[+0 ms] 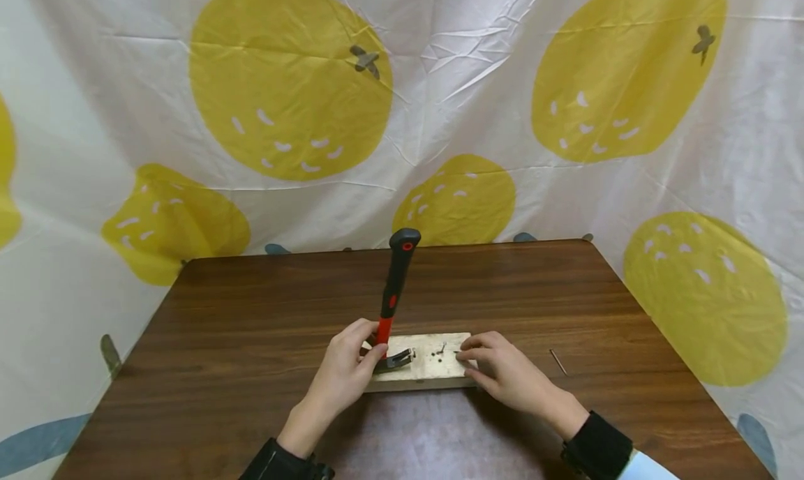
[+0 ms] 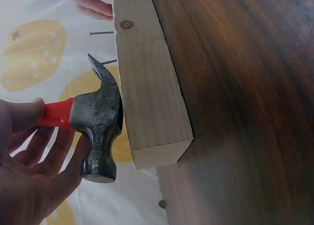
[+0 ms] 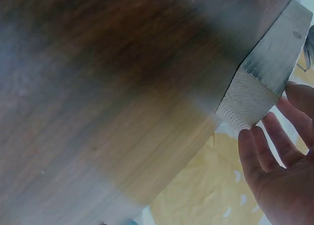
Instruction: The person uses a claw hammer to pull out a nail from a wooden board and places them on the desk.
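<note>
A claw hammer (image 1: 393, 285) with a black and red handle stands head-down on a pale wooden block (image 1: 427, 379), its handle pointing up. My left hand (image 1: 344, 361) holds it low on the red neck, thumb on one side and fingers on the other. In the left wrist view the claw of the hammer head (image 2: 98, 107) reaches a nail (image 2: 110, 62) in the block. Another nail (image 2: 102, 33) sticks out farther along. My right hand (image 1: 511, 375) grips the block's right end; in the right wrist view its fingertips and thumb touch that end (image 3: 248, 99).
A loose nail (image 1: 557, 362) lies on the brown wooden table (image 1: 283, 291), right of the block. Small dark holes (image 1: 440, 354) mark the block's top. Behind the table hangs a white cloth (image 1: 440, 117) with yellow fruit prints.
</note>
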`<state>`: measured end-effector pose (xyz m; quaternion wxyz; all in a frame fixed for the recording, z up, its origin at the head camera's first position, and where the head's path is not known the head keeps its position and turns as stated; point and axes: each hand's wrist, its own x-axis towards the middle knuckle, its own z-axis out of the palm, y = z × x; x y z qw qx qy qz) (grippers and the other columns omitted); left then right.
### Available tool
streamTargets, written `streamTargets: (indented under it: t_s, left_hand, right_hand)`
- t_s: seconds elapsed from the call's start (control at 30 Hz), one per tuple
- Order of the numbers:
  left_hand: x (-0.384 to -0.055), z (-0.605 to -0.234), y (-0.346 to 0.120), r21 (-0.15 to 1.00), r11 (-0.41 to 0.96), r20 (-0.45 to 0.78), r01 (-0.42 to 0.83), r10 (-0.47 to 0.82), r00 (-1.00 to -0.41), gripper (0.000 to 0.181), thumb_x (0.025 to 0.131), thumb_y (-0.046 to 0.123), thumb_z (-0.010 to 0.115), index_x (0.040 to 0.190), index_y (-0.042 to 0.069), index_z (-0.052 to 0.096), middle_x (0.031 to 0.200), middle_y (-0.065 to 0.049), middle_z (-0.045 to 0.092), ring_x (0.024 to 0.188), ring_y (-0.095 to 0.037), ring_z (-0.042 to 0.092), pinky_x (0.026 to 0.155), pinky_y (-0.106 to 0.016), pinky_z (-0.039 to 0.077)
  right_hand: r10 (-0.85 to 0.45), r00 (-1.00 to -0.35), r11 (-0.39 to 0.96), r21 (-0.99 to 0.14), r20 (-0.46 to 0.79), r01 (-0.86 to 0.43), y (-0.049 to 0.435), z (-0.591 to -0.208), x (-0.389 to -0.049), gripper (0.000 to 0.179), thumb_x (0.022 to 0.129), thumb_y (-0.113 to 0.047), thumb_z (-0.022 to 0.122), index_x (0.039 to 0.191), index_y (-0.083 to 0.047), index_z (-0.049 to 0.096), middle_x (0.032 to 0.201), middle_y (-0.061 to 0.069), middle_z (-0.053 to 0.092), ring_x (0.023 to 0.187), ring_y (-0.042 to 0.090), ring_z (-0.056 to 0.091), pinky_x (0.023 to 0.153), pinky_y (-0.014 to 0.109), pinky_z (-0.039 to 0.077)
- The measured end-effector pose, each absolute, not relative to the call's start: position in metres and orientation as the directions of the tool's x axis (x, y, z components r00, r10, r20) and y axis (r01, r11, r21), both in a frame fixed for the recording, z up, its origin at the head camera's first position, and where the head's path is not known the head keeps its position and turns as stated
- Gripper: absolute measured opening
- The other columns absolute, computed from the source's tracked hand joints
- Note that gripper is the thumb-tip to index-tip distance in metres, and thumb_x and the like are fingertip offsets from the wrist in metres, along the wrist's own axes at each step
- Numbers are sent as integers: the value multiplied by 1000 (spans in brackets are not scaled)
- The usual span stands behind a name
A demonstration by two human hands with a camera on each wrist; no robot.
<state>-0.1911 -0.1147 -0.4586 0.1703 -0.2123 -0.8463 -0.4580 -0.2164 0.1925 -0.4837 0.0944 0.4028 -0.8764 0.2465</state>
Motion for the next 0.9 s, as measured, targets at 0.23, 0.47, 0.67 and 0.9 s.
streamTargets:
  t_s: [0.23,0.47,0.67,0.9]
  left_hand:
    - [-194,-459,-113,691,505,489,517,200,-849,22,88,-7,76,108,2,71,93,2,64,84,-15,64,67,-28,57]
    - [-197,-458,-112,686,516,488,513,197,-851,21,89,-6,76,106,5,72,92,3,64,83,-14,64,67,-29,56]
    - [-199,-457,-112,686,518,473,510,214,-854,19,90,-5,75,105,5,71,92,3,64,83,-14,64,68,-29,56]
    - [-200,-455,-115,667,512,478,542,264,-837,20,90,-6,73,109,0,70,95,-4,67,83,-17,65,68,-29,58]
  right_hand:
    - [-702,-593,510,-304,395,-805,189,-482,-217,20,90,-3,78,110,-9,78,113,7,66,107,25,60,88,40,54]
    - [-729,-573,507,-268,374,-819,186,-482,-216,24,89,-4,79,113,-11,77,113,8,64,106,23,59,84,38,54]
    - [-734,-559,497,-256,385,-829,185,-483,-216,25,88,-4,80,112,-12,78,112,6,63,104,23,58,83,37,54]
    - [-731,-556,501,-242,395,-831,186,-483,-216,26,87,-4,81,111,-12,78,111,5,63,103,23,58,82,37,54]
